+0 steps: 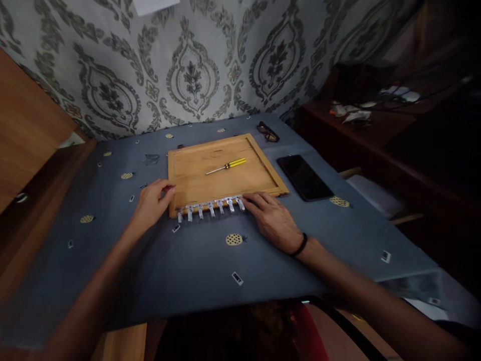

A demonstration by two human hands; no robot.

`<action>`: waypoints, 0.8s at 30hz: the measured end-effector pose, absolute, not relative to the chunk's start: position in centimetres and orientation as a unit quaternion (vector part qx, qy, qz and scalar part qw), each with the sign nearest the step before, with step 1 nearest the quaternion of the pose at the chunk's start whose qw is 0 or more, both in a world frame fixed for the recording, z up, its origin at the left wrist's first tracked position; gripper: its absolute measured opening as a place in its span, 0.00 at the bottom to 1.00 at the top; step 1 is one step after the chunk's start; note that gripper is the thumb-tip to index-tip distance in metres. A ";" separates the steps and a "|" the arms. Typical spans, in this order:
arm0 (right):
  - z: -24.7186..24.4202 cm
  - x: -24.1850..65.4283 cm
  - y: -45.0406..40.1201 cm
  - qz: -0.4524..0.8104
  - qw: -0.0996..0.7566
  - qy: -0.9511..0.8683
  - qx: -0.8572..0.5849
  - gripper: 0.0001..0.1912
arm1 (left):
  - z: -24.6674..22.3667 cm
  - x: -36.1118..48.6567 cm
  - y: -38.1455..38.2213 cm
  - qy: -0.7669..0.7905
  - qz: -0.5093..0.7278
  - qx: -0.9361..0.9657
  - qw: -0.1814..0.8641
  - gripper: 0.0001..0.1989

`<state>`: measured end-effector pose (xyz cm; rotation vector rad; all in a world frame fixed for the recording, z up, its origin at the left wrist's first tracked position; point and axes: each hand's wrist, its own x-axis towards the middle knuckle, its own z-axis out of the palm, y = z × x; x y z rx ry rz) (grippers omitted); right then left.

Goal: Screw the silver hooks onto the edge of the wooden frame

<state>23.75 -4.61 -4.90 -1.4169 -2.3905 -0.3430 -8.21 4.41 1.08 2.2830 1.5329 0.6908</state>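
A framed wooden board lies on the cloth-covered table. Along its near edge runs a metal strip with several clips hanging off the edge. My right hand, a dark band at its wrist, has its fingertips on the right end of that strip. At the board's left edge is my left hand, thumb and fingers bent together; whatever lies between them is too small to make out. A screwdriver with a yellow and black handle rests on the board, its shaft pointing left.
A black phone lies right of the board, with eyeglasses behind it. The blue tablecloth has pineapple prints. A patterned curtain hangs at the back. Wooden furniture stands left; a dark cabinet is at right.
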 end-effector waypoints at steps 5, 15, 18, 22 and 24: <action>-5.4 23.9 -4.4 -0.110 0.177 -0.844 -0.495 0.23 | -2.2 -11.2 6.2 0.557 0.349 0.733 0.174 0.16; -5.6 24.1 -4.2 -0.149 0.193 -0.842 -0.480 0.23 | -4.8 -14.7 9.2 0.577 0.428 0.670 0.186 0.14; -6.0 24.4 -4.0 -0.160 0.202 -0.846 -0.466 0.24 | -4.8 -16.2 10.8 0.594 0.427 0.665 0.154 0.11; -6.7 24.6 -3.6 -0.173 0.233 -0.843 -0.454 0.25 | -4.6 -18.9 12.9 0.635 0.415 0.645 0.099 0.09; -6.9 24.8 -3.5 -0.175 0.244 -0.844 -0.444 0.27 | -4.7 -20.1 13.6 0.652 0.403 0.638 0.078 0.14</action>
